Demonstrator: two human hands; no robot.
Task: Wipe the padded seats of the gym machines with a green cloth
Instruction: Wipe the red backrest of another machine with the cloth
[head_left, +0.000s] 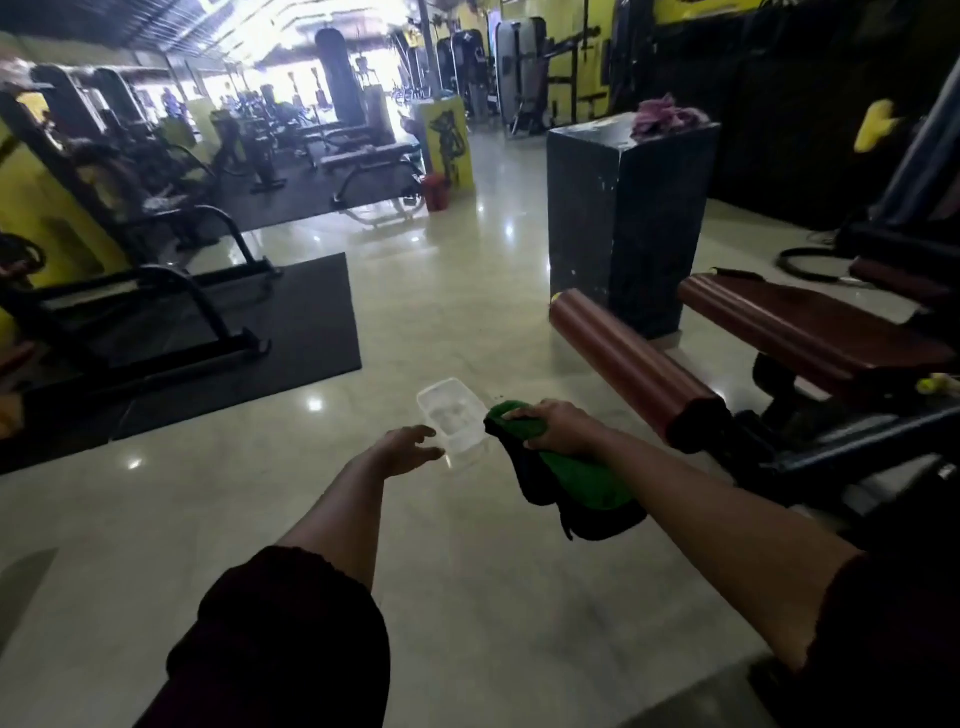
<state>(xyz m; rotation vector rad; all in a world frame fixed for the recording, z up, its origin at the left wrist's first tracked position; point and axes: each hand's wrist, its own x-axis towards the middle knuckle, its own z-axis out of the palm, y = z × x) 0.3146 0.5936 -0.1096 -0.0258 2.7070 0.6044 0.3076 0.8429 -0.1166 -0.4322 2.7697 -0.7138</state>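
One clear plastic container (452, 415) sat on the floor (467, 312) between both hands. Left hand (410, 449) was released, fingers spread beside it; contact unclear. Right hand (558, 426) gripped one green cloth (582, 483), near one maroon roller pad (628, 369) and one maroon padded seat (800, 322) at right. One black pillar (623, 218) behind carried a purple rag (665, 117). Far machines were blurred.

Right grip (558, 428) around green cloth (582, 483), left grip (408, 449) slack-fingered close by a clear tub (449, 410), near maroon roller pad (634, 364).
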